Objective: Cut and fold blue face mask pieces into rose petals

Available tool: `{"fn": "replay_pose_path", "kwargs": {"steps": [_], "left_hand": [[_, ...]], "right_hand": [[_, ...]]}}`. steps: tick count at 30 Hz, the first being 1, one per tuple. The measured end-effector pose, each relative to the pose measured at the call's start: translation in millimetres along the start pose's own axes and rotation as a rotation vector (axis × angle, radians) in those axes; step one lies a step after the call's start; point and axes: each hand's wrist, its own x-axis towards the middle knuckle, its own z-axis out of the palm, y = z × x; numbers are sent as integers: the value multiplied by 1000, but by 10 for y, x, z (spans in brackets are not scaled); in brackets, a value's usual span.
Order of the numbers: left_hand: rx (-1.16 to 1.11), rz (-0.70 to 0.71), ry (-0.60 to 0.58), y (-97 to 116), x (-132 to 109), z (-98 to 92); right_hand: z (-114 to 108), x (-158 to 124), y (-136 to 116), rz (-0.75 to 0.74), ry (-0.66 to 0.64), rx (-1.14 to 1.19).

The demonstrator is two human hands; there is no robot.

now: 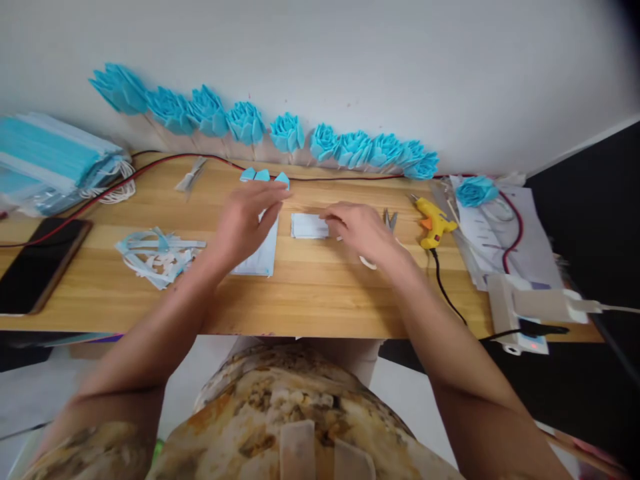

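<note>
On the table (320, 300), midway between front and back edges, lies a white piece (308, 226); the right hand (357, 229) curls fingers at its right end, grip unclear. The left hand (245, 215), thumb parted from fingers, partly covers a pale sheet (263, 257).

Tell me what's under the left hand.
Under the left hand, part of a pale sheet shows on the table. The hand hides some of the sheet, so anything lying there can't be seen. Whether they touch is unclear.

A pale wall (350, 53) rises behind a wooden table (320, 303).
</note>
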Motion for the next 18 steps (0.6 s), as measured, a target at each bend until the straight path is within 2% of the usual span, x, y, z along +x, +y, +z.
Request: {"fn": "replay_pose_path", "kwargs": {"steps": [2,4,6,11,13,18], "left_hand": [[14,-6,13,50,-18,-193],[6,0,-7,79,-66,-273],[8,48,-81,87,-128,-222],[60,204,-330,85,-206,114],[38,158,-353,69,-185,160],[-216,-147,-180,-102,-52,183]], "right_hand": [[111,109,-6,-44,-9,26],[171,186,0,-48,-14,26],[189,234,17,-31,-15,-5],[175,319,43,13,-35,-109],[174,377,23,6,-88,-148],[155,544,-50,83,-278,-202]]}}
